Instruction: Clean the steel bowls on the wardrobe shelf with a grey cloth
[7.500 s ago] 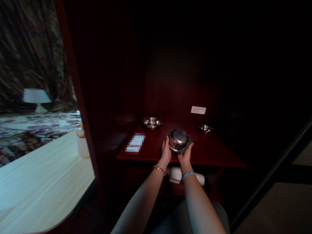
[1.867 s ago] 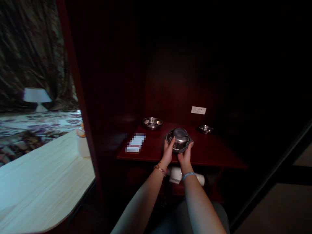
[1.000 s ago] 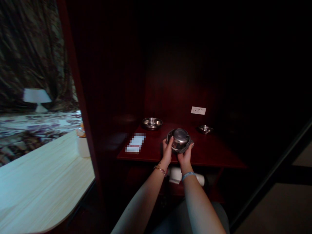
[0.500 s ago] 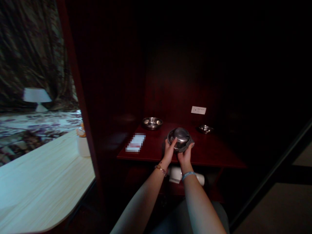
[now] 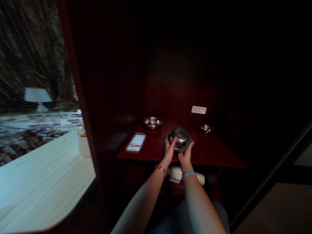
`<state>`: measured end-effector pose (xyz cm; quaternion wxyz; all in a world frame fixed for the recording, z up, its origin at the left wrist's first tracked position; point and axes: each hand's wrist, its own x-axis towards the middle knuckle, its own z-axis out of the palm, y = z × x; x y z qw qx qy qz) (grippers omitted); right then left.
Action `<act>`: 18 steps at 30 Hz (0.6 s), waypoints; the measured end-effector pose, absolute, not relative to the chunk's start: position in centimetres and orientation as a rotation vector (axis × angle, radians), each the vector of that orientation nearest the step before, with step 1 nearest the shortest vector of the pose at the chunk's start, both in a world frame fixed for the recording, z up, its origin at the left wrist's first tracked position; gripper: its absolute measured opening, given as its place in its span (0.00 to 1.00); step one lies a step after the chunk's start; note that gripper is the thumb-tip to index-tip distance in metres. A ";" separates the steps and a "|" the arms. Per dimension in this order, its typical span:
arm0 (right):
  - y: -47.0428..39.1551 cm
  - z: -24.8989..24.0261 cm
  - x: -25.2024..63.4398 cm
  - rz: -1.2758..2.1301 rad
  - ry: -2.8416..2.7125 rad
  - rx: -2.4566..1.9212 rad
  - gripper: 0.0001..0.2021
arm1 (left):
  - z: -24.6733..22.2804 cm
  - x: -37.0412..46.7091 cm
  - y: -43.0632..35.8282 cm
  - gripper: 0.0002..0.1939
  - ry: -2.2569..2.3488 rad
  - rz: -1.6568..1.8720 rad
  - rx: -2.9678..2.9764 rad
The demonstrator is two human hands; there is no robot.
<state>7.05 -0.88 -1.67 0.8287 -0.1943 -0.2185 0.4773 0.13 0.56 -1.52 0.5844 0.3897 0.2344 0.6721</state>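
A shiny steel bowl (image 5: 179,134) is held over the dark red shelf, its rounded underside turned toward me. My left hand (image 5: 170,149) grips the bowl's left side, thumb lying on the outer wall. At the lower right of the rim, my right hand (image 5: 186,154) is closed on a grey cloth (image 5: 189,147) pressed against the bowl; most of its fingers are hidden beneath. Behind to the left stands a wider steel bowl (image 5: 152,123), and a smaller steel bowl (image 5: 206,129) sits at the back right.
On the shelf (image 5: 214,152), a blurred-out white rectangle (image 5: 136,142) lies at the left. A white socket plate (image 5: 199,110) is on the back wall. Below the shelf is a white object (image 5: 175,174), partly behind my wrists. A pale wooden table (image 5: 48,182) extends at the left, beyond the side panel.
The grey cloth has shifted slightly along the lower right rim of the bowl with my right fingers. The bowl and my left hand stay almost in the same place.
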 end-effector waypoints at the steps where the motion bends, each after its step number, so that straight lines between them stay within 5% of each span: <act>1: -0.9 -1.7 7.0 1.015 -0.460 -0.413 0.32 | -1.5 0.1 0.6 0.26 0.547 1.570 0.910; 18: -0.7 -2.0 7.2 1.016 -0.465 -0.404 0.31 | -1.5 0.1 0.7 0.24 0.532 1.589 0.894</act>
